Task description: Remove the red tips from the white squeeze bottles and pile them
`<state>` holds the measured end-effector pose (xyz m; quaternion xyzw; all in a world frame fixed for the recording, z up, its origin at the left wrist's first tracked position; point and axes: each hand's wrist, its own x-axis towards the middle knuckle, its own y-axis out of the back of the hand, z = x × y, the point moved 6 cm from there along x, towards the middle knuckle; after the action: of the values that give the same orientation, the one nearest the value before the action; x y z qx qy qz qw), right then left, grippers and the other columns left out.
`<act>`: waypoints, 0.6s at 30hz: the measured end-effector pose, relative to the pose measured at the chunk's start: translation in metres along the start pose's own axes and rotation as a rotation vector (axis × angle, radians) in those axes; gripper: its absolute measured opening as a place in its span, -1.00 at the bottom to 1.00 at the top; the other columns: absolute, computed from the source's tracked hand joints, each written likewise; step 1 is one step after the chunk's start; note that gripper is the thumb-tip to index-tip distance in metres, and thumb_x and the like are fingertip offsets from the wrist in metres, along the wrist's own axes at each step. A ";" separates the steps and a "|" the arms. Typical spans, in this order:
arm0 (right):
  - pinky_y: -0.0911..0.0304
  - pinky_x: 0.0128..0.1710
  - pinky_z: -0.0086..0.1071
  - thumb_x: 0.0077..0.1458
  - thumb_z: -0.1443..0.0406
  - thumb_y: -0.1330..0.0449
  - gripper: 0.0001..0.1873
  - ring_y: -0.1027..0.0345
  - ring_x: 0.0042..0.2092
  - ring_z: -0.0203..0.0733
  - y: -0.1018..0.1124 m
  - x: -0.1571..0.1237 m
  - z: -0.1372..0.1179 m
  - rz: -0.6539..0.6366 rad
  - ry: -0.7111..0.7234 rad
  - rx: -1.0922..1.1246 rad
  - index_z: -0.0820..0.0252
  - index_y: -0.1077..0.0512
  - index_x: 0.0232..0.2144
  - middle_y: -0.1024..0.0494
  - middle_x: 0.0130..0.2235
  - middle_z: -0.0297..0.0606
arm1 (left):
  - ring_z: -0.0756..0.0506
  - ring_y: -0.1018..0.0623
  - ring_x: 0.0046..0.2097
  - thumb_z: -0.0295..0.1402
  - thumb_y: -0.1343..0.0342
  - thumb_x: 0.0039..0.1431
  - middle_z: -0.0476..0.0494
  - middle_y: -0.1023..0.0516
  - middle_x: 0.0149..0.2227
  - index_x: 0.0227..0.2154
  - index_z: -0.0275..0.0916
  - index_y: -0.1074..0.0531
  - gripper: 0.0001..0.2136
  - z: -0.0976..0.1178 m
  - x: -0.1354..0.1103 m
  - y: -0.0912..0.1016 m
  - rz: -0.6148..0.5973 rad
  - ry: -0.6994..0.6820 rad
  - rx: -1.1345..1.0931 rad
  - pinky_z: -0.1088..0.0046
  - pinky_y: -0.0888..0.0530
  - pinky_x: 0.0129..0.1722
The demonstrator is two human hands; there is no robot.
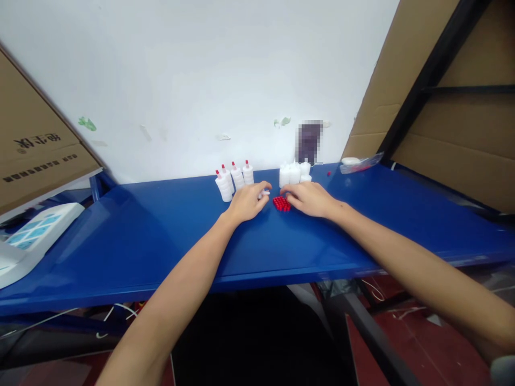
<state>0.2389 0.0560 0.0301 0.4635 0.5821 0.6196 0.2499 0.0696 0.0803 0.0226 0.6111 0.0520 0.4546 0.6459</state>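
My left hand (247, 202) is closed around a small white squeeze bottle; only its white nozzle (264, 193) shows between thumb and fingers, and the body is hidden by the hand. Just behind and left of that hand stand several white bottles (224, 188) with red tips. My right hand (309, 198) reaches over a tight cluster of small red caps (281, 203), thumb and forefinger apart at its right edge. Whether a fingertip touches a cap is hard to see. Behind the right hand is a group of white bottles (290, 175) without red tips.
Everything stands on a blue table (257, 252) against a white wall. A loose red cap (329, 173) and a clear plastic bag (362, 163) lie at the back right. A white device with blue panels (38, 236) sits at the left, near a cardboard sheet (36, 139).
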 end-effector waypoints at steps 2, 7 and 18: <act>-0.16 -0.27 -0.31 0.32 0.27 0.02 -0.65 -0.49 -0.23 -0.09 0.004 -0.001 -0.006 0.042 0.042 0.091 0.12 -0.53 -0.03 -0.66 -0.21 -0.20 | -0.18 -0.62 -0.15 -0.37 0.03 0.32 -0.14 -0.65 -0.09 0.03 -0.16 -0.46 -0.71 0.004 0.000 0.000 0.002 -0.003 0.010 0.31 -0.49 -0.17; -0.14 -0.37 -0.36 0.36 0.13 -0.01 -0.68 -0.36 -0.46 -0.23 0.009 -0.005 -0.025 0.083 0.150 0.364 0.19 -0.47 -0.21 -0.55 -0.47 -0.31 | -0.20 -0.61 -0.14 -0.36 0.02 0.32 -0.18 -0.64 -0.11 0.04 -0.18 -0.42 -0.72 0.024 0.002 -0.001 -0.011 -0.011 0.048 0.33 -0.47 -0.22; -0.11 -0.33 -0.28 0.30 0.20 0.04 -0.78 -0.29 -0.42 -0.14 0.034 -0.008 0.033 0.538 -0.119 0.307 0.10 -0.26 -0.39 -0.39 -0.49 -0.29 | -0.14 -0.48 -0.35 -0.30 0.14 0.35 -0.10 -0.49 -0.35 0.06 -0.27 -0.30 -0.69 0.013 0.003 0.008 0.094 0.083 -0.104 0.29 -0.40 -0.28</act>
<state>0.2785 0.0589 0.0566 0.6685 0.5098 0.5402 0.0378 0.0750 0.0712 0.0343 0.5590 0.0260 0.5115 0.6521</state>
